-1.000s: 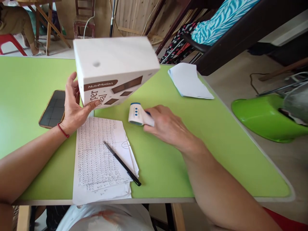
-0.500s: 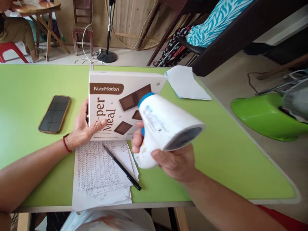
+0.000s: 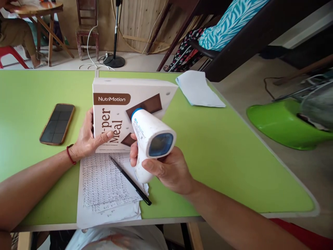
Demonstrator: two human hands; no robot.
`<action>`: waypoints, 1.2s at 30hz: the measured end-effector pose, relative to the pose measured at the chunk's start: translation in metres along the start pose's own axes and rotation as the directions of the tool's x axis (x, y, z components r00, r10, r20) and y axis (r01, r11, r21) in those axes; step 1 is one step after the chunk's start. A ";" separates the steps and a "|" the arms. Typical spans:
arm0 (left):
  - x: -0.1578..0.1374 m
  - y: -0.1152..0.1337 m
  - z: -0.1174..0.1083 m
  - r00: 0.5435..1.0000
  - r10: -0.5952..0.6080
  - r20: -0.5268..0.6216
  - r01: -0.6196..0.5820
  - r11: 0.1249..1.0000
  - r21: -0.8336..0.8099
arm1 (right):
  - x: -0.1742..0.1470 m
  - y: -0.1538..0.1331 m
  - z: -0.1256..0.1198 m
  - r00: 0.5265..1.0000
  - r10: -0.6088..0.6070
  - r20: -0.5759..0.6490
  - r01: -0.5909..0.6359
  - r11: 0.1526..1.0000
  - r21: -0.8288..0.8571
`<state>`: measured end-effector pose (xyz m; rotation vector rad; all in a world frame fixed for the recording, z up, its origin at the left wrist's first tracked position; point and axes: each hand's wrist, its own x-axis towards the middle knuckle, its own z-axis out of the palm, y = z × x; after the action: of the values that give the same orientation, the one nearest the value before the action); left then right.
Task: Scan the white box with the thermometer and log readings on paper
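My left hand (image 3: 91,135) grips the lower left side of a white NutriMotion box (image 3: 111,119) with chocolate pieces printed on it. The thumb lies over the front face, and the other fingers go behind. In my right hand (image 3: 169,168) is a white and blue infrared thermometer (image 3: 148,133), held by its handle. Its blue tip points at the box front, at or close to the surface; I cannot tell if they touch. The small screen faces me and looks dark. Below the box lie handwritten papers (image 3: 104,187) with a black pen (image 3: 131,182) across them.
A phone (image 3: 57,124) lies left on the green table (image 3: 221,166). Folded white paper (image 3: 199,88) rests near the far right edge. Beyond are a microphone stand (image 3: 114,59), a wooden chair (image 3: 87,31), a green plastic item (image 3: 281,123) and seated people.
My right hand has moved left and turned the thermometer, so its tip is nearer the box's middle and its screen faces me. My left hand still holds the box.
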<state>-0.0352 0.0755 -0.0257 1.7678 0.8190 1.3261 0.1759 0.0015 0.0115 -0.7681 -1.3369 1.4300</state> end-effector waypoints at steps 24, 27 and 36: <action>0.002 0.002 0.000 0.999 0.003 0.033 -0.002 0.999 -0.032 | 0.003 0.003 0.004 0.998 -0.061 0.034 0.060 0.997 0.040; 0.003 0.001 -0.001 0.999 0.005 0.034 -0.004 1.000 -0.029 | 0.003 0.002 0.004 0.998 -0.051 0.032 0.050 0.999 0.022; 0.003 0.005 0.000 0.999 -0.003 0.037 0.005 0.999 -0.043 | 0.001 0.002 0.001 0.999 -0.018 0.045 0.017 1.000 0.023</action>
<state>-0.0343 0.0750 -0.0197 1.7510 0.7681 1.2954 0.1742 0.0027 0.0102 -0.7116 -1.3562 1.4544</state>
